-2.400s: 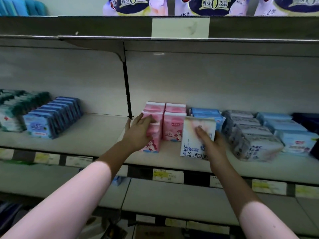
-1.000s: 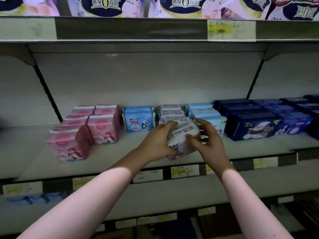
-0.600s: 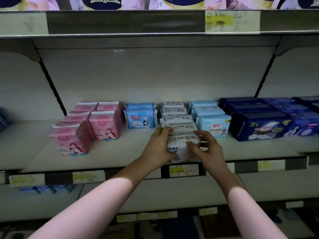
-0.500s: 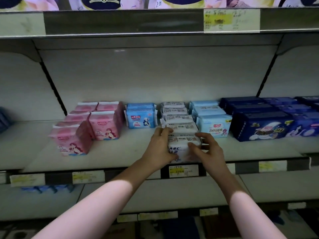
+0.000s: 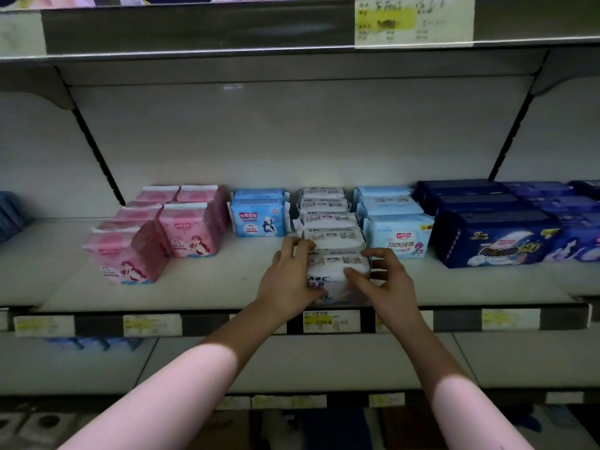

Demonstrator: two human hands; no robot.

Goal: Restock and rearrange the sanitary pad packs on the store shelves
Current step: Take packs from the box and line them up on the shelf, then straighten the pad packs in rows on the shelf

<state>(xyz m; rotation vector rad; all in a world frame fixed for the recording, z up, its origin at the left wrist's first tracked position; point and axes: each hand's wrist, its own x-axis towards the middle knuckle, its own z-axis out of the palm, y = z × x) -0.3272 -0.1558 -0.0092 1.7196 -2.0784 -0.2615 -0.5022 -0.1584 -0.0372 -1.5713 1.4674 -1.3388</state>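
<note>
Two forearms in pink sleeves (image 5: 181, 394) reach up from the bottom of the view, over a lower shelf (image 5: 324, 362), to the middle shelf (image 5: 211, 293). Both hands hold the white ABC pack (image 5: 328, 271), which stands at the shelf's front edge just above a yellow-marked price tag (image 5: 331, 320). The left hand (image 5: 289, 280) wraps the pack's left side, fingers curled over its top corner and thumb low on the front face. The right hand (image 5: 386, 284) grips the right side, forefinger hooked over the top right corner and thumb pressed on the front.

The held pack stands at the front of a row of white packs (image 5: 324, 219) that runs back toward the rear wall, touching the one behind it. To the left of that row stand light blue packs (image 5: 259, 216), set back from the edge, and further left pink packs (image 5: 181, 228) in two rows, the front left one turned at an angle. To the right of the white row are pale blue packs (image 5: 399, 232), then dark blue boxes (image 5: 493, 238).

Overhead, the upper shelf (image 5: 194, 27) carries a handwritten price label (image 5: 412, 21) on its front rail.
</note>
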